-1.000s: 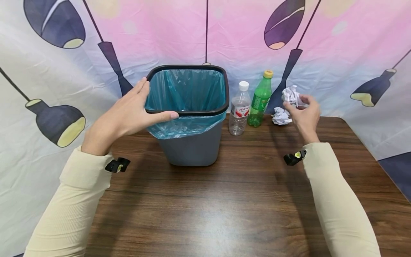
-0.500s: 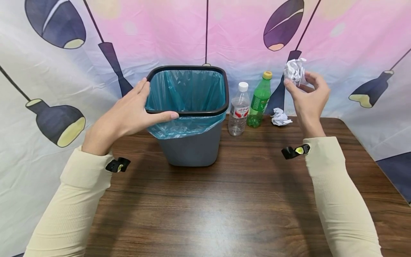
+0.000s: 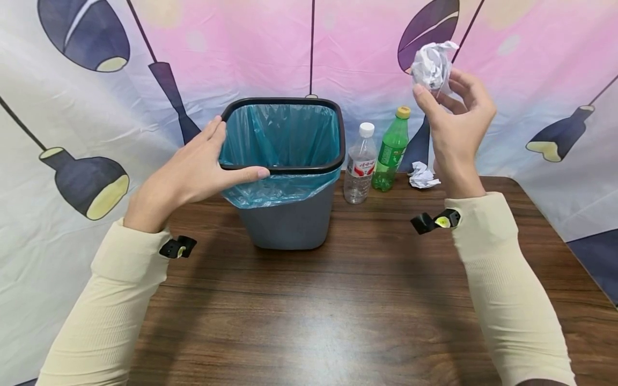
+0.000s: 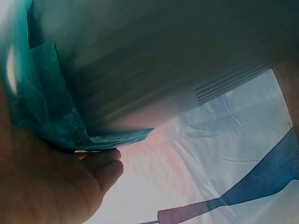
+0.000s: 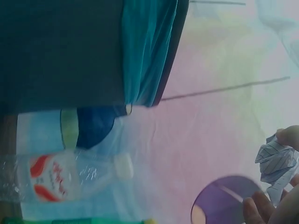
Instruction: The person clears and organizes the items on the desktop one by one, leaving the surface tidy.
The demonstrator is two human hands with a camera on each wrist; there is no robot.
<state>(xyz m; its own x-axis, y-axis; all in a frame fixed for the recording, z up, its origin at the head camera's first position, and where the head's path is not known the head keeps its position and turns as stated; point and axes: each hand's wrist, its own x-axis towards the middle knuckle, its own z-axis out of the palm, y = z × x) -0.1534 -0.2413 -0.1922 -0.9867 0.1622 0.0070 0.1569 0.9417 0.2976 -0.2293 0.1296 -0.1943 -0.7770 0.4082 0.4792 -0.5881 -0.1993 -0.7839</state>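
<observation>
My right hand (image 3: 458, 118) pinches a crumpled paper ball (image 3: 431, 67) between thumb and fingers, held up well above the table at the right. In the right wrist view the same paper ball (image 5: 276, 163) shows faint lines on its creases. My left hand (image 3: 188, 166) rests against the left corner of a grey trash bin (image 3: 289, 225), its fingers extended along the side and its thumb lying over the front of the black rim. A blue-green bag (image 3: 270, 190) lines the bin and folds down over its outside. From the left wrist, the fingertips (image 4: 110, 172) show beside the bag's edge.
Right of the bin stand a clear bottle (image 3: 359, 166) with a white cap and a green bottle (image 3: 392, 150) with a yellow cap. Another crumpled paper ball (image 3: 423, 176) lies near the back of the wooden table (image 3: 309, 305). A printed curtain (image 3: 270, 48) hangs behind.
My right hand has lifted the paper ball from beside the other one, up past the green bottle's cap. My left hand has stayed on the bin.
</observation>
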